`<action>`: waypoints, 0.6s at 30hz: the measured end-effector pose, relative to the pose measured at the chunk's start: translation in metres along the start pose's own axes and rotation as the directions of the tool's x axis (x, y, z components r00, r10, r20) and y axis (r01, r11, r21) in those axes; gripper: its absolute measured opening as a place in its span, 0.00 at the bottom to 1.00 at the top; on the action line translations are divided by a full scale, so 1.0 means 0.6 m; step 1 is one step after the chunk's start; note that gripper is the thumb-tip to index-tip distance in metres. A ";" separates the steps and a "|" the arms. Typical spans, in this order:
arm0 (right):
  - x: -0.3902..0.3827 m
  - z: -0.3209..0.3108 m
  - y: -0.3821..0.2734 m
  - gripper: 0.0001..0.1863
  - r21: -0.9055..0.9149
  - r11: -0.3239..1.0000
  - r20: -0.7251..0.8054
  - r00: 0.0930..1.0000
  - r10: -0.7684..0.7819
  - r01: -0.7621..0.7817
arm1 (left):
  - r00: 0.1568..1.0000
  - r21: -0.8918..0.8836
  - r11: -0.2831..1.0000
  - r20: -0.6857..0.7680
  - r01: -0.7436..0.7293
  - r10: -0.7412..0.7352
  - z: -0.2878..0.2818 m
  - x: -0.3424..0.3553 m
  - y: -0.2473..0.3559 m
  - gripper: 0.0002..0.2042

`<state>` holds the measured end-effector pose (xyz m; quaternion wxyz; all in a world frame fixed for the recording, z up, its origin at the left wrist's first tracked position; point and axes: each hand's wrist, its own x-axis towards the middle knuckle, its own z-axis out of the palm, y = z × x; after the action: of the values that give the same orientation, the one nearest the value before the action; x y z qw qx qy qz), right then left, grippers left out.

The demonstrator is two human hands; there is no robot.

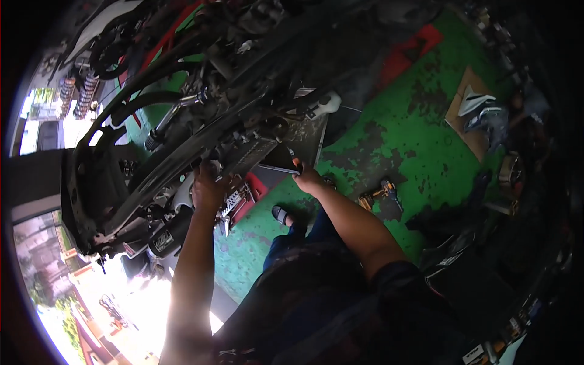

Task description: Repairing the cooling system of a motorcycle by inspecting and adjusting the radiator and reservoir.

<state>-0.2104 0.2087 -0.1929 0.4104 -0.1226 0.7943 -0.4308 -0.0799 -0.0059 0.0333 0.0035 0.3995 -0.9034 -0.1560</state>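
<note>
My right hand is closed round the orange and black handle of a screwdriver, whose thin shaft points up toward the underside of a stripped motorcycle. A slim silver bar runs to the same hand; whether it is held or lies behind is unclear. My left hand is at the motorcycle's lower side, fingers curled against dark parts. Shadow hides what those fingers grip. Close below it lie several silver wrenches by a red surface.
A yellow and black cordless drill lies on the worn green floor, right of my right forearm. Farther right, white and grey fairing pieces rest on cardboard. A black exhaust silencer sticks out at lower left.
</note>
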 end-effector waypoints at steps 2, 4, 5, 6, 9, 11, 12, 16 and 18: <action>-0.013 -0.010 -0.031 0.28 -0.089 0.990 0.083 0.990 0.113 -0.106 | 0.983 0.102 0.987 0.120 0.124 -0.136 0.002 0.021 0.004 0.32; -0.016 0.000 -0.042 0.28 0.001 0.993 0.068 0.991 0.115 -0.115 | 0.996 0.176 0.984 0.089 0.010 -0.026 0.011 0.037 -0.030 0.32; -0.018 0.001 -0.042 0.29 -0.033 0.988 0.072 0.985 0.156 -0.154 | 0.998 0.203 0.979 0.064 -0.017 0.004 0.015 0.041 -0.033 0.34; -0.019 0.001 -0.048 0.30 -0.069 0.980 0.081 0.978 0.191 -0.186 | 0.999 0.231 0.972 0.035 -0.038 0.031 0.016 0.043 -0.034 0.35; -0.031 -0.021 -0.083 0.30 -0.133 0.958 0.109 0.957 0.268 -0.253 | 0.998 0.242 0.970 0.069 -0.026 0.010 0.018 0.040 -0.005 0.37; -0.031 -0.026 -0.089 0.30 -0.160 0.944 0.121 0.943 0.309 -0.289 | 0.996 0.263 0.965 0.087 -0.010 -0.013 0.021 0.040 -0.006 0.37; -0.026 -0.025 -0.090 0.28 -0.174 0.938 0.127 0.938 0.323 -0.300 | 0.996 0.248 0.969 0.093 -0.022 -0.001 0.023 0.041 -0.009 0.37; -0.026 -0.026 -0.100 0.28 -0.202 0.928 0.120 0.932 0.341 -0.314 | 0.992 0.269 0.962 0.122 -0.050 0.017 0.022 0.042 -0.017 0.38; -0.026 -0.035 -0.112 0.29 -0.220 0.924 0.122 0.931 0.344 -0.312 | 0.991 0.270 0.961 0.127 -0.064 0.030 0.023 0.044 -0.022 0.39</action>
<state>-0.2274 0.1892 -0.1255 0.5243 -0.0613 0.8072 -0.2642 -0.0901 -0.0293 0.0136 -0.1027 0.3643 -0.9240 -0.0539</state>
